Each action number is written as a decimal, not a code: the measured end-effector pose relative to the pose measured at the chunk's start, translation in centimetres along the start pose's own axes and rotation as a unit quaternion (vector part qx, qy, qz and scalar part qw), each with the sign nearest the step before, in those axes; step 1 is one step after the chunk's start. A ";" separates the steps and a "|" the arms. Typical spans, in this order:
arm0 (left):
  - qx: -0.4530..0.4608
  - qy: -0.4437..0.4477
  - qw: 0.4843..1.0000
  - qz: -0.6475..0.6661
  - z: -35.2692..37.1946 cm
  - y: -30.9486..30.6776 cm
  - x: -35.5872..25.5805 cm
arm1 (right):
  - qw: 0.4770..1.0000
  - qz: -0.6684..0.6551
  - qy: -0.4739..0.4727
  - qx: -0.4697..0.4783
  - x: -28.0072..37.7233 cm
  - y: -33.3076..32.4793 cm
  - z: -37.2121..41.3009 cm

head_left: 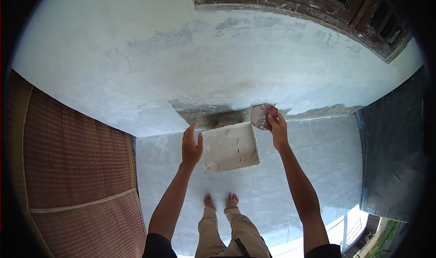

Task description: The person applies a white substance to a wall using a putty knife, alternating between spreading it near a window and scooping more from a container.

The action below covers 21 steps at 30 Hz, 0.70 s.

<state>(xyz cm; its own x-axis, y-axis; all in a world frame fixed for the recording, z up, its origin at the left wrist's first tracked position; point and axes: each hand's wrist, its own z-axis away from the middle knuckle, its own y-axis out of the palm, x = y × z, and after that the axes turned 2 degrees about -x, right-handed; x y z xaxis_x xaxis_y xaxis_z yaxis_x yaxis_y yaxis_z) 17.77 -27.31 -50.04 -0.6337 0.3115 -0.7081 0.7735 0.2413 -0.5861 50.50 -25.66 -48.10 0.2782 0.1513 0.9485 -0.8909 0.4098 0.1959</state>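
My right hand (278,129) grips a hexagonal, flat reddish-brown plate (260,116) smeared with whitish material, thumb over its near face. The plate overlaps the top right corner of a white tray (227,165) in this view. Inside the tray spreads a pale, creamy paste (229,145) with streaks and grooves across it. By the tray's left edge is my left hand (192,147), empty, with thumb and fingers apart. Beyond both hands rises a white-coated wall (181,76), its base showing bare grey patches (213,117).
A brown-framed window (290,3) sits high in the wall. Woven brown panels (77,144) stand at the left, and a dark sheet (390,144) hangs at the right. My bare feet (233,199) rest on grey floor tiles (281,185). Bright sunlight falls at the lower right.
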 end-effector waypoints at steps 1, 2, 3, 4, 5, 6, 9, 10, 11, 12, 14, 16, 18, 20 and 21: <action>0.005 -0.009 1.000 -0.001 1.1 1.0 0.9 | 1.000 0.004 0.010 0.000 -2.0 -0.5 -0.1; 0.015 -0.019 1.000 0.004 2.2 1.9 1.8 | 1.000 0.024 0.019 0.006 -4.0 -1.0 0.0; 0.024 -0.028 0.999 0.011 3.4 2.7 2.8 | 0.999 0.043 0.027 0.013 -5.9 -1.4 0.1; 0.029 -0.038 0.999 0.009 4.5 3.7 3.5 | 0.998 0.056 0.037 0.006 -7.8 -1.8 0.2; 0.026 -0.043 0.999 0.010 5.4 4.5 4.3 | 0.997 0.059 0.044 0.008 -9.9 -2.2 0.2; 0.024 -0.046 0.999 0.012 6.3 5.5 5.2 | 0.993 0.119 0.013 0.018 -11.9 -2.6 0.1; 0.033 -0.070 0.997 0.019 9.4 8.2 7.8 | 0.975 0.218 -0.027 0.032 -17.1 -3.5 0.4; 0.043 -0.079 0.996 0.015 10.5 8.9 8.8 | 0.956 0.286 -0.049 0.033 -18.5 -3.6 0.5; 0.046 -0.087 0.995 0.014 11.5 9.6 9.9 | 0.933 0.352 -0.071 0.034 -19.2 -3.5 0.6; 0.056 -0.095 0.994 0.011 12.8 10.3 10.9 | 0.932 0.355 -0.065 0.035 -20.1 -3.4 1.0; 0.064 -0.107 0.992 0.012 14.6 11.8 12.9 | 0.886 0.437 -0.131 0.085 -21.3 -3.2 1.0; 0.072 -0.121 0.990 -0.001 16.3 13.0 15.0 | 0.875 0.446 -0.159 0.097 -23.5 -3.6 0.4; 0.079 -0.123 0.989 -0.001 17.2 13.8 16.5 | 0.863 0.455 -0.189 0.110 -24.8 -3.7 0.0; 0.093 -0.127 0.988 0.001 18.4 14.5 17.7 | 0.845 0.480 -0.209 0.106 -25.8 -4.2 0.2; 0.093 -0.121 0.988 -0.006 18.9 14.8 18.3 | 0.844 0.484 -0.204 0.108 -26.1 -4.4 0.3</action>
<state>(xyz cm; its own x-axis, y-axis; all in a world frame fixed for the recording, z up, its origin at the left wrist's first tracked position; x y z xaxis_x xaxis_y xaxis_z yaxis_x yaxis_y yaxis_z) 17.41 -35.42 -79.09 -0.6437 0.0754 -0.7616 0.7653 0.0636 -0.6405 47.00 -31.68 -73.67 -0.7249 -0.0198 0.6886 -0.6871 0.0917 -0.7207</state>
